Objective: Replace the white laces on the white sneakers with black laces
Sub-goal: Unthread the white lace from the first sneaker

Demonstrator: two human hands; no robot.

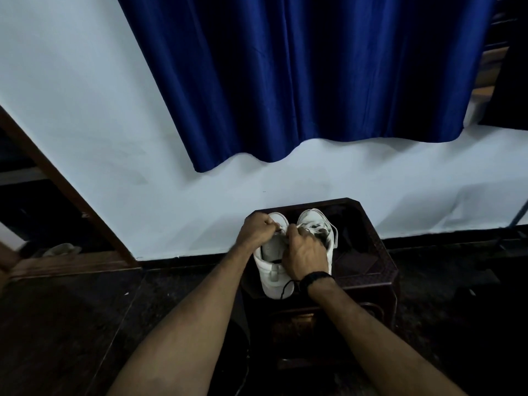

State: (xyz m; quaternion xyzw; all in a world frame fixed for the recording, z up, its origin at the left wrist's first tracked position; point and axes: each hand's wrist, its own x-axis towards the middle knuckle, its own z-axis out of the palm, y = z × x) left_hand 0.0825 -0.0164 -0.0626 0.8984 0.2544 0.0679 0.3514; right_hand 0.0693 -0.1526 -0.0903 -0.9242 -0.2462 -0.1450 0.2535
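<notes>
Unlacing the left sneaker [270, 261] on the stool [371, 270]

Our left hand [257, 228] and right hand [304, 250] pinch the white lace [281, 226] at twelve o'clock; it looks limp, light, best held near the eyelets.

A blue curtain [300, 75] is hung against a pale wall [85, 110]; a dark stool [368, 270] is set on the dark floor [71, 324]

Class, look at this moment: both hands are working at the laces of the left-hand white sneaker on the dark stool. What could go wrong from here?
1. The left sneaker overhangs the near edge of the stool; a hard tug by the left hand or right hand might tip it off.
2. A black lace dangles by the heel under the right wrist and could snag.
3. The right sneaker sits close beside; it could get knocked.
</notes>
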